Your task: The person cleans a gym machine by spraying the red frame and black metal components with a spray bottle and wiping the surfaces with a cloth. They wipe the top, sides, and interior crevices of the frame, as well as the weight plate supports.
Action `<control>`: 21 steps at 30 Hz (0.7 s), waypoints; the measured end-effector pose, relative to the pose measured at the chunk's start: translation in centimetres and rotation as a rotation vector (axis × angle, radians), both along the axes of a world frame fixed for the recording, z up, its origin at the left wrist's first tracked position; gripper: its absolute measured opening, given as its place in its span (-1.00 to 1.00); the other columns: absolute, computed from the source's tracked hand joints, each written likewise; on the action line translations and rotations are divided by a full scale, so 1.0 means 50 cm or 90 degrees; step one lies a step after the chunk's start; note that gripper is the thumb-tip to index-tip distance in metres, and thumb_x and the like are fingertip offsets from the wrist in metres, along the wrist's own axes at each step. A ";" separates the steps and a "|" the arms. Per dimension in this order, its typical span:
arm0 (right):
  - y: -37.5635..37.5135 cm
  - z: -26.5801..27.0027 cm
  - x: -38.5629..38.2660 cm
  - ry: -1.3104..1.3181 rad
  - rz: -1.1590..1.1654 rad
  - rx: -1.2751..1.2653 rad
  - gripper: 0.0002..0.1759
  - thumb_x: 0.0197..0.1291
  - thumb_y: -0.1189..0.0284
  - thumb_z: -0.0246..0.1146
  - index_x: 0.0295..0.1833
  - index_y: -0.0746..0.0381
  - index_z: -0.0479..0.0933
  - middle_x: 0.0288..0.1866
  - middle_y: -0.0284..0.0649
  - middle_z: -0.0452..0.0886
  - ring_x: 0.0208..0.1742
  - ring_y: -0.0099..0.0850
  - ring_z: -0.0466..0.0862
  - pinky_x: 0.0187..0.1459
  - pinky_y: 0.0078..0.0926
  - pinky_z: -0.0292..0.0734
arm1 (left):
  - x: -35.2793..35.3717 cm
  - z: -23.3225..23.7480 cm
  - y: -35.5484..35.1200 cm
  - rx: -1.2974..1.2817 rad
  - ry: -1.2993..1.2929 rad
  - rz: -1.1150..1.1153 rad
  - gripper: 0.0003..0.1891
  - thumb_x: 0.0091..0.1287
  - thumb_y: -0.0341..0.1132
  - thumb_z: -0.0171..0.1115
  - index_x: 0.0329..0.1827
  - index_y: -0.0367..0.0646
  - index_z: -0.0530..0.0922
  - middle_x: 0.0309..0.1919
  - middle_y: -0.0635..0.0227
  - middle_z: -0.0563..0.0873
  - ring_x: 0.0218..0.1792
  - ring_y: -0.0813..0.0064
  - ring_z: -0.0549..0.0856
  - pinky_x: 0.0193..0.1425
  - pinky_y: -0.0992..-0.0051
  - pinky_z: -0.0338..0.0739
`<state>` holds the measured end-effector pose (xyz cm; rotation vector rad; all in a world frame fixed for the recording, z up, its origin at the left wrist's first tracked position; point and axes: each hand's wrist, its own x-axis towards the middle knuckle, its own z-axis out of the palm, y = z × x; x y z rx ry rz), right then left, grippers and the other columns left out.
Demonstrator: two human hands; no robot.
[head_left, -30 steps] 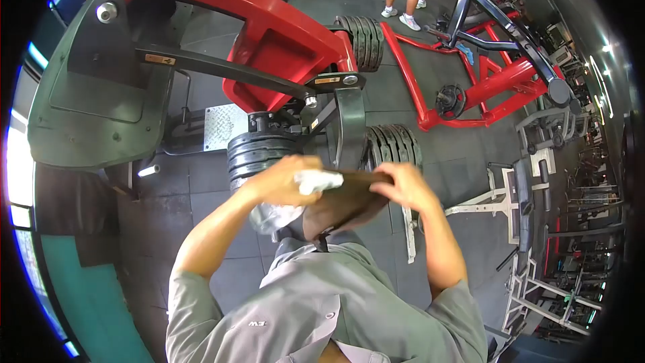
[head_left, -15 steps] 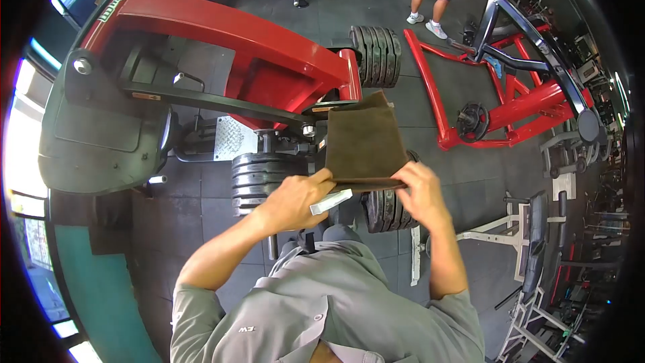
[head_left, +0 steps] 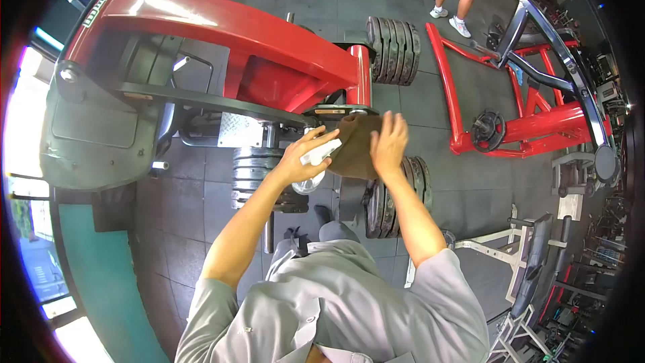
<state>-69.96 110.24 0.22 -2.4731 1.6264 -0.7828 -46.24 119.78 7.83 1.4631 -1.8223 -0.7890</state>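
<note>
Now pressed cloth (head_left: 351,153) onto red machine (head_left: 269,33) with open right fingers (head_left: 396,128), clutched spray bottle (head_left: 317,155) in left fingers (head_left: 314,141); seemingly barely started wiping.

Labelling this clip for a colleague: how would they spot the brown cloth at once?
Start at the big red machine across the top; both hands meet below its right end. The brown cloth lies between the left hand, which grips a white bottle, and right hand, the only soft brown thing among red steel and black weight plates.
</note>
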 end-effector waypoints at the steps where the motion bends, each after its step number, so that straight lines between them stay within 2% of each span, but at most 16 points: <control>1: 0.005 -0.036 0.017 0.020 0.010 -0.024 -0.21 0.24 0.16 0.32 0.53 0.10 0.23 0.52 0.17 0.20 0.47 0.25 0.23 0.36 0.24 0.22 | 0.010 0.011 0.004 -0.034 -0.010 0.005 -0.51 0.16 -0.34 0.39 0.22 -0.13 0.63 0.30 0.16 0.61 0.34 0.08 0.54 0.33 0.23 0.51; 3: 0.063 -0.106 0.028 0.150 0.130 0.093 -0.06 0.20 -0.08 0.29 0.58 0.11 0.17 0.64 0.21 -0.04 0.59 0.34 -0.02 0.42 0.48 0.00 | 0.030 0.042 0.049 0.033 0.025 0.045 -0.68 0.18 -0.35 0.40 0.01 -0.21 0.71 0.21 0.07 0.66 0.27 0.08 0.62 0.27 0.26 0.54; 4: 0.067 -0.138 0.034 0.187 0.106 0.143 0.01 0.16 -0.21 0.27 0.59 0.12 0.17 0.66 0.19 -0.11 0.63 0.31 -0.13 0.39 0.57 -0.04 | 0.045 0.034 0.080 -0.003 0.019 0.050 -0.74 0.21 -0.27 0.41 -0.08 -0.18 0.73 0.21 0.03 0.65 0.12 0.06 0.70 0.17 0.22 0.60; 6: 0.042 -0.141 0.070 0.151 0.050 0.140 0.02 0.14 -0.22 0.27 0.57 0.14 0.18 0.65 0.19 -0.07 0.62 0.33 -0.12 0.37 0.56 0.00 | 0.061 0.056 0.160 0.057 0.096 0.142 -0.79 0.24 -0.33 0.38 -0.11 -0.21 0.73 0.17 0.11 0.68 0.02 0.18 0.75 0.11 0.33 0.60; 7: 0.026 -0.134 0.093 0.133 0.019 0.143 0.03 0.13 -0.22 0.28 0.57 0.16 0.19 0.64 0.18 -0.05 0.61 0.34 -0.11 0.37 0.56 0.02 | 0.078 0.038 0.206 0.089 0.077 0.177 -0.77 0.25 -0.33 0.38 -0.07 -0.22 0.73 0.17 0.13 0.68 -0.02 0.22 0.76 0.11 0.34 0.60; 8: 0.015 -0.125 0.114 0.149 -0.023 0.174 0.00 0.14 -0.21 0.27 0.55 0.16 0.22 0.64 0.18 -0.05 0.61 0.32 -0.09 0.35 0.55 0.06 | 0.093 0.026 0.256 0.123 0.079 0.226 -0.71 0.27 -0.36 0.35 0.05 -0.24 0.70 0.08 0.14 0.73 -0.07 0.30 0.78 0.07 0.38 0.62; 9: 0.018 -0.133 0.121 0.160 -0.049 0.139 -0.12 0.19 -0.13 0.25 0.52 0.11 0.28 0.61 0.14 0.06 0.60 0.30 -0.03 0.37 0.51 0.07 | 0.101 0.016 0.304 0.173 0.113 0.300 -0.68 0.29 -0.38 0.34 0.09 -0.26 0.67 0.02 0.15 0.75 -0.09 0.35 0.77 0.04 0.42 0.63; 11: 0.030 -0.165 0.112 0.125 -0.046 0.058 -0.15 0.21 -0.10 0.25 0.51 0.09 0.29 0.62 0.09 0.07 0.59 0.30 0.01 0.38 0.48 0.08 | 0.127 -0.020 0.407 0.237 0.136 0.406 -0.64 0.31 -0.45 0.30 0.17 -0.32 0.62 -0.10 0.18 0.77 -0.13 0.48 0.75 -0.02 0.52 0.64; 15: 0.148 -0.256 0.049 0.067 -0.015 0.041 -0.16 0.19 -0.01 0.32 0.53 0.07 0.28 0.64 0.08 0.05 0.57 0.34 0.04 0.38 0.50 0.08 | 0.129 -0.043 0.563 0.264 0.188 0.603 -0.65 0.42 -0.30 0.26 0.16 -0.34 0.58 -0.09 0.14 0.77 -0.13 0.34 0.76 0.07 0.36 0.63; 16: 0.169 -0.288 0.036 -0.018 -0.015 -0.011 -0.14 0.18 0.03 0.35 0.53 0.12 0.27 0.64 0.09 0.04 0.56 0.36 0.04 0.38 0.50 0.09 | 0.134 -0.053 0.600 0.242 0.240 0.617 -0.63 0.43 -0.26 0.26 0.17 -0.33 0.57 -0.09 0.10 0.77 -0.12 0.30 0.76 0.07 0.32 0.63; 17: 0.165 -0.288 0.032 -0.023 -0.025 -0.025 -0.02 0.12 -0.04 0.39 0.55 0.17 0.21 0.61 0.20 0.04 0.52 0.36 0.12 0.37 0.39 0.18 | 0.141 -0.062 0.642 0.220 0.293 0.633 -0.62 0.43 -0.23 0.26 0.18 -0.32 0.55 -0.08 0.07 0.77 -0.12 0.26 0.77 0.07 0.29 0.63; 19: 0.125 -0.209 0.072 -0.081 -0.144 0.082 0.12 0.03 -0.12 0.42 0.57 0.22 0.14 0.58 0.30 0.04 0.45 0.32 0.23 0.33 0.26 0.28 | 0.142 -0.051 0.706 0.239 0.407 0.662 -0.57 0.44 -0.15 0.26 0.20 -0.29 0.52 -0.07 0.01 0.76 -0.11 0.20 0.77 0.05 0.24 0.64; 20: 0.104 -0.182 0.090 -0.040 -0.199 0.138 0.21 -0.02 -0.17 0.44 0.58 0.26 0.07 0.53 0.36 0.08 0.36 0.29 0.31 0.28 0.20 0.34 | 0.141 -0.042 0.731 0.279 0.471 0.671 -0.55 0.44 -0.11 0.26 0.21 -0.27 0.50 -0.06 -0.02 0.76 -0.11 0.17 0.77 0.03 0.23 0.64; 21: 0.084 -0.158 0.098 -0.044 -0.219 0.200 0.22 0.00 -0.18 0.43 0.58 0.31 0.05 0.51 0.34 0.11 0.34 0.28 0.33 0.28 0.20 0.35 | 0.138 -0.037 0.747 0.321 0.536 0.676 -0.53 0.44 -0.07 0.26 0.23 -0.25 0.49 -0.05 -0.05 0.75 -0.11 0.15 0.77 0.01 0.22 0.65</control>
